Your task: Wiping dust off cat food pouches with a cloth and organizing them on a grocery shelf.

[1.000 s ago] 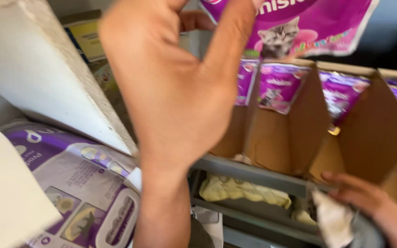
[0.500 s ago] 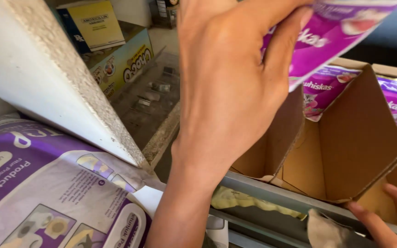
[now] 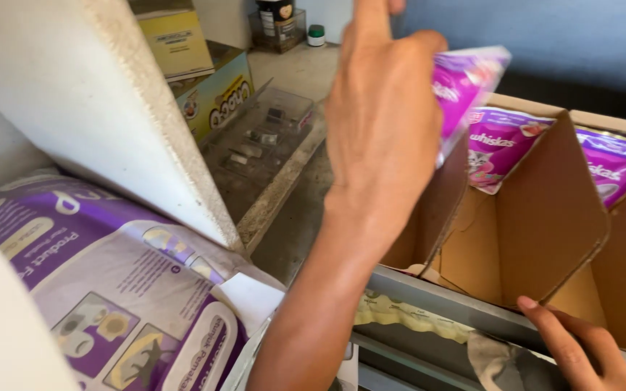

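Purple, the pouch [image 3: 465, 90] sits pinched in the left hand [image 3: 382, 137], fingers closed round its upper part, just above the left compartment of the cardboard box [image 3: 537, 217]. Keeping it upright and square to the divider [image 3: 552, 210] would likely help it slide in beside the pouches [image 3: 501, 145] already standing there. The right hand [image 3: 577, 347] rests at the box's lower front edge, fingers loosely curled, holding nothing visible. A grey shelf rail [image 3: 429, 300] runs below; a large purple bag [image 3: 110, 289] lies at left, with boxes [image 3: 204, 72] on a dusty concrete floor [image 3: 291, 80] beyond.
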